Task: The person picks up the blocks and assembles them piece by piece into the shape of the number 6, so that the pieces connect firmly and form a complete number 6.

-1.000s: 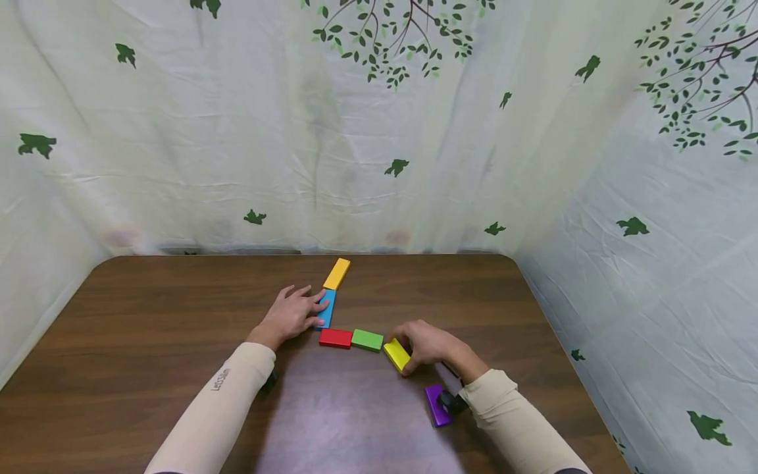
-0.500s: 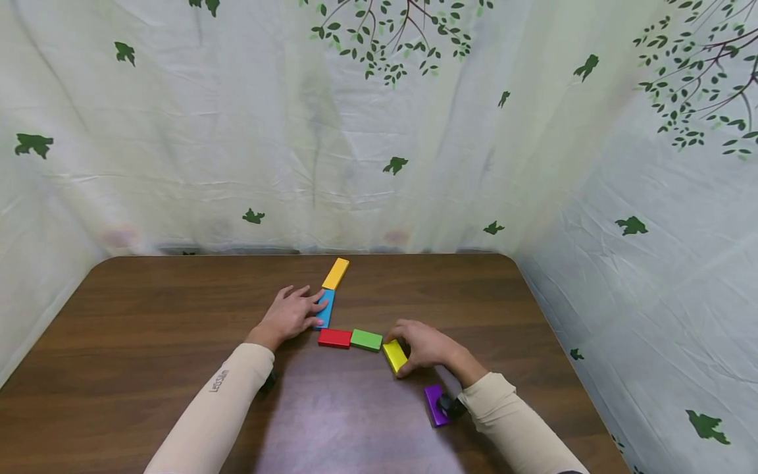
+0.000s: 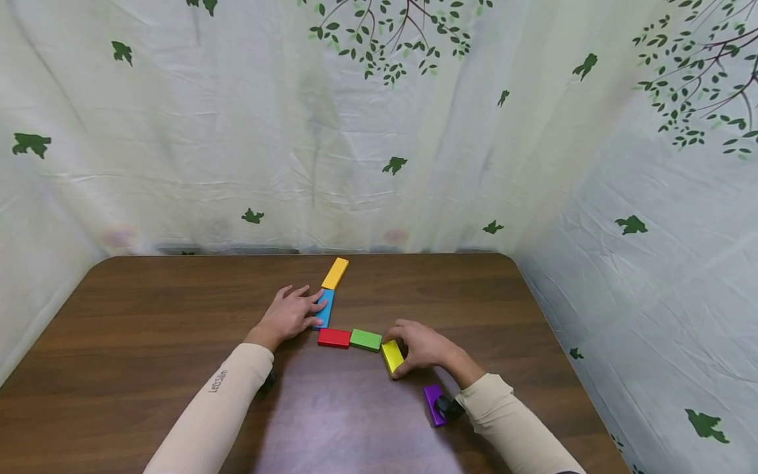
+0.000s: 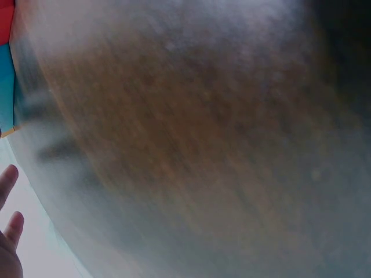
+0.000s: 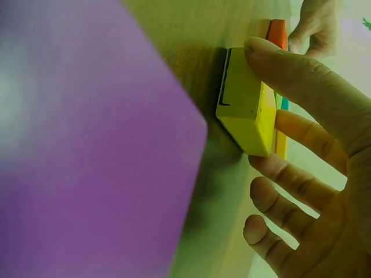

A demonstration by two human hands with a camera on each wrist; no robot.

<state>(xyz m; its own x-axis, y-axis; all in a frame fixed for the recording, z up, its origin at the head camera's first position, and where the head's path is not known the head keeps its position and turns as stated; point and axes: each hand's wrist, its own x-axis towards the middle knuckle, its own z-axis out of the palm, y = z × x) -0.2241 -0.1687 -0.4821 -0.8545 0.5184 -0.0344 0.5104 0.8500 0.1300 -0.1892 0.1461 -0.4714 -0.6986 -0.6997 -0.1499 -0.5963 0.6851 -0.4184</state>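
Note:
In the head view, my right hand (image 3: 429,345) pinches a yellow block (image 3: 391,357) between thumb and fingers; it lies slantwise with its far corner right by the green block (image 3: 365,340). The right wrist view shows the thumb on one end of the yellow block (image 5: 242,95) and fingertips at its other side. My left hand (image 3: 289,315), fingers spread, rests at the left side of a blue block (image 3: 326,307), some fingertips over its top. A red block (image 3: 334,338) sits between the blue and green ones, and an orange-yellow block (image 3: 335,273) continues the line beyond the blue.
A purple block (image 3: 433,403) lies beneath the right wrist, partly covered by a black wrist device (image 3: 449,408), and looms large in the right wrist view. Under everything is a brown wooden table (image 3: 177,303), with a leaf-patterned white curtain (image 3: 266,131) behind its far edge.
The right hand has shifted slightly left and turned the yellow block, its near end swinging left, closer to lengthwise. The left hand stays on the blue block.

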